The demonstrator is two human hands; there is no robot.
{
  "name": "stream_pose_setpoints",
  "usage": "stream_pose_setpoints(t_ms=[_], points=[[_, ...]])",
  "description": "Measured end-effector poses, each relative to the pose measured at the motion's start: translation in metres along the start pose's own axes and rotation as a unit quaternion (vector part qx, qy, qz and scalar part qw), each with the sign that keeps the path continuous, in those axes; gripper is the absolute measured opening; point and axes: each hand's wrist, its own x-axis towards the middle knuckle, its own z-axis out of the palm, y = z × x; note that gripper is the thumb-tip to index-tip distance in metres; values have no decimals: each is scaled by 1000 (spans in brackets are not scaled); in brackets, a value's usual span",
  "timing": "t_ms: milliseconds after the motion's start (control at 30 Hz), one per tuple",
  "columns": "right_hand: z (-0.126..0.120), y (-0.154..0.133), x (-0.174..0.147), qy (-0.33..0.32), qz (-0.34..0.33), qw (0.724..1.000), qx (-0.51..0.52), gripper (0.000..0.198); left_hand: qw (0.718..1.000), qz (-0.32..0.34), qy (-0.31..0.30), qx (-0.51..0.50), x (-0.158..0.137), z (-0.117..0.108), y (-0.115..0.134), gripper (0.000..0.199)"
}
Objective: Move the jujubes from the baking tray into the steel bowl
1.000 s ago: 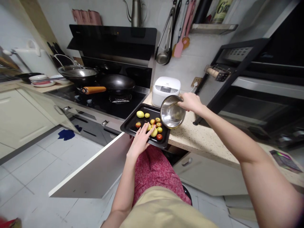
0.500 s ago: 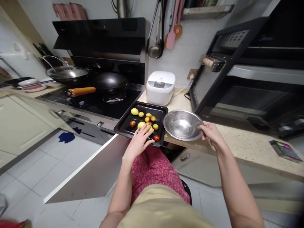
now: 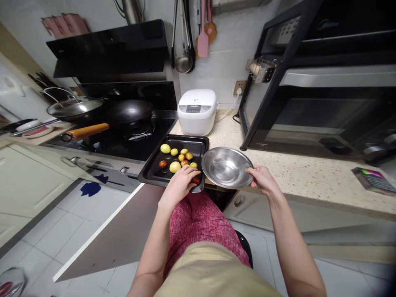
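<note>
On a black baking tray (image 3: 151, 170) lie several small round fruits, yellow-green and reddish brown, that look like fresh jujubes. My left hand (image 3: 180, 181) is over the tray's near right corner, its thumb and fingers closing around a dark red jujube (image 3: 195, 180). Beside its fingers are a yellow jujube (image 3: 175, 167) and a small green one (image 3: 193, 165). My right hand (image 3: 261, 178) grips the right rim of a shiny stainless steel bowl (image 3: 227, 167), which is empty inside. The bowl is tilted slightly, close to the tray's right edge.
A white rice cooker (image 3: 197, 112) stands behind the tray. To the left is a stove with a wok (image 3: 130, 111) and a lidded pan (image 3: 76, 108). An oven (image 3: 324, 119) is at right. Below the counter, a cabinet door (image 3: 108, 235) hangs open beside my legs.
My left hand has gone from spread fingers over the yellow fruit to curled fingers at the red jujube near the corner. My right hand still holds the bowl; the camera view has shifted right.
</note>
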Motion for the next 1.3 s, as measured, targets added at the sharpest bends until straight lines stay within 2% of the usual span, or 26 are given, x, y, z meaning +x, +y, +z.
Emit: stream_pose_setpoints(t_ms=[133, 233, 300, 367, 433, 500, 567, 667, 767, 900, 1000, 1100, 1233, 1300], points=[[-5, 4, -7, 3, -7, 1000, 19, 36, 999, -37, -37, 0, 6, -2, 5, 48], [-7, 7, -21, 94, -71, 991, 55, 54, 997, -52, -51, 9, 11, -1, 6, 50], [-5, 8, -35, 193, -129, 970, 68, 59, 997, -42, -58, 18, 14, -1, 5, 53], [1, 9, -52, 281, -172, 943, 52, 52, 997, -24, -66, 27, 17, -2, 5, 54], [9, 10, -69, 340, -219, 914, 30, 41, 997, -13, -68, 36, 18, -4, 4, 51], [19, 12, -86, 366, -273, 889, -22, 31, 998, -19, -46, 39, 15, -6, 5, 46], [31, 12, -99, 348, -336, 869, -109, 22, 999, -27, -1, 27, 8, -9, 6, 43], [49, 9, -110, 256, -430, 846, -186, 21, 997, -21, 64, -47, -4, -12, 14, 39], [67, 3, -111, 166, -490, 834, -190, 32, 981, -22, 80, -173, -14, -11, 28, 42], [80, -2, -105, 78, -522, 828, -190, 42, 947, -38, 85, -308, -18, -4, 46, 48], [81, -2, -104, 55, -530, 825, -187, 46, 918, -45, 108, -379, -17, 3, 53, 45], [79, -2, -106, 47, -535, 822, -188, 50, 897, -58, 106, -424, -16, 9, 58, 45], [80, -3, -107, 41, -543, 819, -182, 52, 891, -66, 119, -433, -17, 14, 66, 46], [78, -5, -103, 48, -535, 827, -165, 51, 894, -60, 131, -425, -17, 14, 68, 46]])
